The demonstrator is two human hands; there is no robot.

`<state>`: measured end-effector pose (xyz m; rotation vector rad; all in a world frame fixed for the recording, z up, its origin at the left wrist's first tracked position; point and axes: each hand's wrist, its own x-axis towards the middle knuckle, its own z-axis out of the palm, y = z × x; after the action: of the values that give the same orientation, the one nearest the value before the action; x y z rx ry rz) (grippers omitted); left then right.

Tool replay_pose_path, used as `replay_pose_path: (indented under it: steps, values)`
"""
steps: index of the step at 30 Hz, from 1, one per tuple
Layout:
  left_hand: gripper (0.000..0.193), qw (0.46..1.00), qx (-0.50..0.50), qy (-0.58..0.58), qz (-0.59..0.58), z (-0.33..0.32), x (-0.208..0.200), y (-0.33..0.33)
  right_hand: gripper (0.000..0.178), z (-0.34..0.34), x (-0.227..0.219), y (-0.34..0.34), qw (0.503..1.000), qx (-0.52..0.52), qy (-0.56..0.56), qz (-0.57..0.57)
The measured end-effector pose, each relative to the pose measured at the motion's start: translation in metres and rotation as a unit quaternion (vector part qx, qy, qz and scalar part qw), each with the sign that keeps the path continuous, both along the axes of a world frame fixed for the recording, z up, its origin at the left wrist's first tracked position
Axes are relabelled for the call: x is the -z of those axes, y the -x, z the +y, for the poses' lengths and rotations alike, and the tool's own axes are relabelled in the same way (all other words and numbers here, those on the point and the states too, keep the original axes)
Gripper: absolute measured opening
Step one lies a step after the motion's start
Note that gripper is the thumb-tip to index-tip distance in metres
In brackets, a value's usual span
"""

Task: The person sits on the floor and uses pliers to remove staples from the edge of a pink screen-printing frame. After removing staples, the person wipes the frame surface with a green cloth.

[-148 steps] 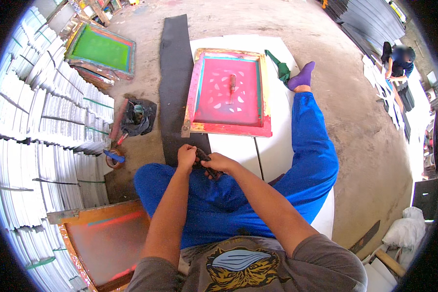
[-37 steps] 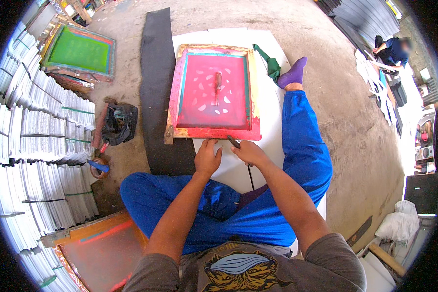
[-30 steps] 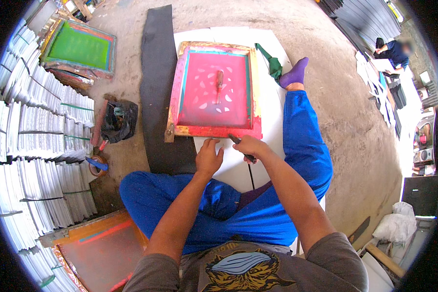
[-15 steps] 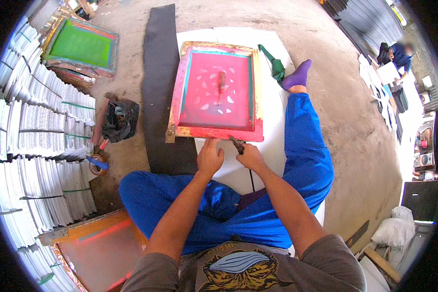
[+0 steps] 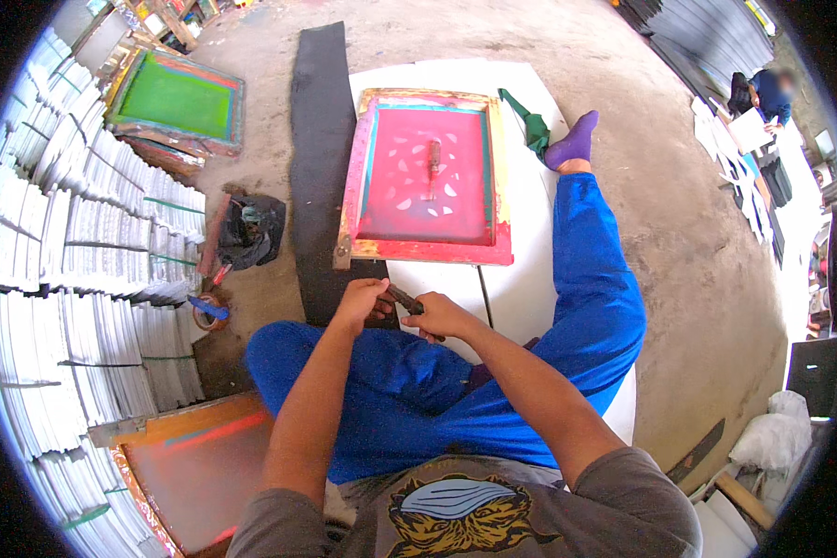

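Observation:
Dark, worn pliers [image 5: 405,299] are held over my lap, just short of the frame's near edge. My right hand [image 5: 445,316] wraps round their handles. At the jaw end, my left hand [image 5: 363,303] has its fingers curled and closed on the tip; anything small between those fingers is hidden. Beyond both hands lies a wooden screen-printing frame [image 5: 425,252] with pink mesh and pale half-moon shapes. On its mesh rests a screwdriver [image 5: 433,160] with a reddish handle, its shaft pointing toward me.
White sheets [image 5: 521,288] lie under the frame, beside a long black strip [image 5: 318,139]. Bundled white stacks [image 5: 112,260] line the left. A green-meshed frame [image 5: 177,98], black plastic bag [image 5: 254,228], tape roll [image 5: 211,312] and another frame [image 5: 195,474] are nearby. Someone sits far right.
Both hands have drawn back from the frame's near edge toward my lap and left, bringing the pliers along. My left fingers have come onto the jaw end. The view has shifted slightly.

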<state>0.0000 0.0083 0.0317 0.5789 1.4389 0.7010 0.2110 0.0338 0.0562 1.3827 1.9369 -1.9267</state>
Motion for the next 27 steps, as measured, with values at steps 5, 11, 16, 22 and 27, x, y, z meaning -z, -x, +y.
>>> replay_pose_path:
  steps: [5, 11, 16, 22, 27]
  values:
    - [0.022, 0.997, -0.018, 0.074, 0.001, -0.012, 0.000, 0.049, 0.040, -0.004, -0.001, 0.040, 0.993, -0.019, 0.102, 0.054]
    - [0.021, 0.991, -0.080, 0.109, 0.016, -0.015, 0.018, 0.068, 0.047, 0.001, 0.032, 0.069, 0.989, -0.080, 0.105, 0.059]
    - [0.028, 0.987, -0.097, 0.087, 0.095, -0.015, 0.023, 0.067, 0.049, 0.001, 0.032, 0.070, 0.985, -0.081, 0.153, 0.003]
    - [0.034, 0.861, 0.027, 0.005, 0.508, -0.016, 0.013, 0.040, 0.041, -0.002, 0.029, 0.030, 0.989, 0.036, 0.142, 0.033]
    - [0.029, 0.839, 0.167, -0.043, 0.516, -0.019, -0.036, -0.006, 0.043, 0.014, 0.029, -0.030, 0.993, 0.103, 0.057, -0.001]
